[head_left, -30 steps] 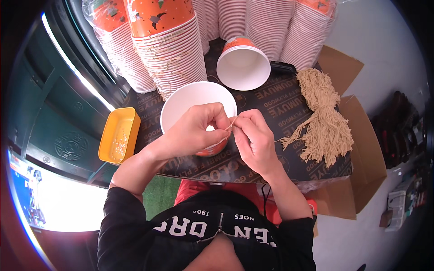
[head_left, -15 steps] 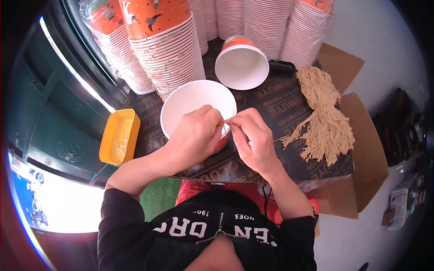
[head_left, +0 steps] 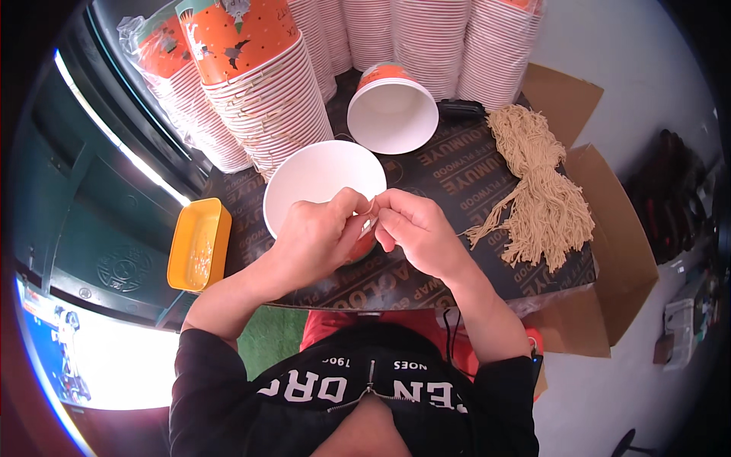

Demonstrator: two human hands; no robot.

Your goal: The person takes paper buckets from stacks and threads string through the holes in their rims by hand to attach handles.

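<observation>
A paper bucket (head_left: 324, 171), white inside and orange outside, lies tilted on the dark table with its mouth up and toward the left. Both my hands meet at the right side of its rim. My left hand (head_left: 320, 232) is closed, thumb and forefinger pinching a thin beige string (head_left: 371, 206). The fingers of my right hand (head_left: 419, 228) pinch the same string, almost touching the left fingertips. My fingers hide most of the string and how it joins the rim.
A second bucket (head_left: 394, 116) lies on its side behind. Tall bucket stacks (head_left: 266, 107) line the back. A bundle of beige strings (head_left: 539, 190) lies on the right, near a black object (head_left: 461, 110). At left sits a yellow box (head_left: 221, 247); a cardboard box (head_left: 613, 228) stands beyond the right edge.
My right fingertips have drawn up against my left ones at the rim, and the left hand has turned slightly. The whole view has shifted a little.
</observation>
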